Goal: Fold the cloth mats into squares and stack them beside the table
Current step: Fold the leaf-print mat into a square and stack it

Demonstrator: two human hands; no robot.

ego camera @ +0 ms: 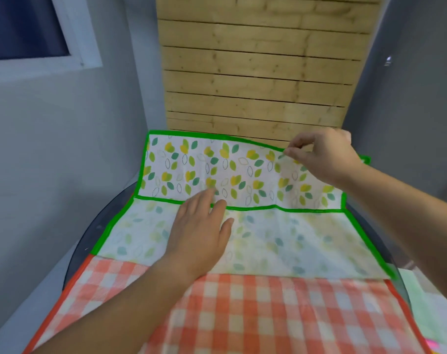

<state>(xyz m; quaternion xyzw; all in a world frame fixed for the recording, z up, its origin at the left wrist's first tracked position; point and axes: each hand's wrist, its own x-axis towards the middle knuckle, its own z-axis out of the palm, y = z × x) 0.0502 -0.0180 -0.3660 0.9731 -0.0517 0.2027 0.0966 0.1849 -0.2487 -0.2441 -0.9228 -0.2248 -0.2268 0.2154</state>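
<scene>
While the left hand (202,231) lies flat with straight fingers in the middle of the frame, it presses down on the leaf mat (281,241) right where a green hem crosses it. This green-edged mat is spread over the round glass table (120,203). Its near part shows the pale back of the cloth, and its far part shows the bright printed side. In the upper right of the mat, the right hand (322,154) pinches the far green edge between thumb and fingertips, and the cloth there is raised a little off the table. The leaf mat's near edge overlaps a red checked mat (243,315), which fills the bottom of the frame. Behind the table rises a wooden slatted panel (255,72), and a window (25,26) sits at the upper left.
</scene>
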